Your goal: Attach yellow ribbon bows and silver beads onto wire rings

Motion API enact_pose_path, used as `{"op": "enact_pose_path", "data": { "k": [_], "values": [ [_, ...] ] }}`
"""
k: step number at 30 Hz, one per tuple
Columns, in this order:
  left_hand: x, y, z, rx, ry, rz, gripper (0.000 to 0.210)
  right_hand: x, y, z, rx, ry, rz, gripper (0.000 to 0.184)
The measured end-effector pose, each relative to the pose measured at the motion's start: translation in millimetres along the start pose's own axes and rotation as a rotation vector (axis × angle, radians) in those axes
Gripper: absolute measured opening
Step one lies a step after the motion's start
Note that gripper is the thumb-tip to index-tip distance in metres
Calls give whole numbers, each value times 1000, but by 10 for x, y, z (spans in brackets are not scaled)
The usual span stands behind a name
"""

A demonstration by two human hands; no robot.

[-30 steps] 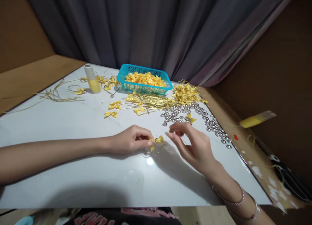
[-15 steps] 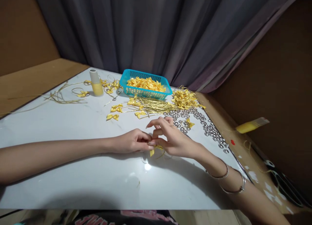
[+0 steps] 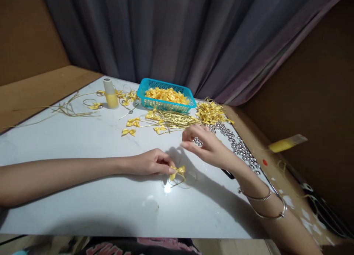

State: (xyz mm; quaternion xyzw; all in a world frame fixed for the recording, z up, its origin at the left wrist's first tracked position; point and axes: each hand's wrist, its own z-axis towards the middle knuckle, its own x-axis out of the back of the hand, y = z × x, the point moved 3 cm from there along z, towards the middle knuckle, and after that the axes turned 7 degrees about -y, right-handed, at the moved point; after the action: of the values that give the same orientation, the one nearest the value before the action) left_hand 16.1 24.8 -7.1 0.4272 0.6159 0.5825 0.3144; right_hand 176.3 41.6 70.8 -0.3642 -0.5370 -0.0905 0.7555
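My left hand (image 3: 156,162) is closed, its thumb and forefinger pinching the edge of a yellow ribbon bow (image 3: 178,172) just above the white tabletop. From the bow hangs a loop of thin gold cord (image 3: 181,182), touching or nearly touching the table. Up and to the right of it, my right hand (image 3: 203,144) is raised with curled fingers, thumb and forefinger brought together. A faint thin strand runs from the bow toward these fingertips and looks like the cord's end. Silver beads (image 3: 245,152) lie spread beyond and beside my right hand, some hidden by it.
A blue basket (image 3: 166,107) of yellow bows stands at the back, gold cords (image 3: 179,119) and a pile of corded bows (image 3: 210,112) before it. A yellow-filled bottle (image 3: 111,94) stands left. Scissors (image 3: 318,203) lie right. A black object (image 3: 228,173) shows under my right forearm.
My right hand has moved up and right, away from the bow, uncovering the bow and its cord loop. My left hand keeps its pinch in nearly the same place.
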Motion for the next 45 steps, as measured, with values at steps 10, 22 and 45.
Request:
{"op": "enact_pose_path", "data": {
  "k": [10,22,45],
  "values": [
    [13,-26,20,-12,-7,-63,27,-436,56,-32,71,-222,292,58],
    [2,-4,33,-55,-57,-2,24,-410,-22,-6,61,-93,525,56],
    [-18,16,37,-24,-69,120,20,229,86,-230,-36,396,573,54]
  ]
}}
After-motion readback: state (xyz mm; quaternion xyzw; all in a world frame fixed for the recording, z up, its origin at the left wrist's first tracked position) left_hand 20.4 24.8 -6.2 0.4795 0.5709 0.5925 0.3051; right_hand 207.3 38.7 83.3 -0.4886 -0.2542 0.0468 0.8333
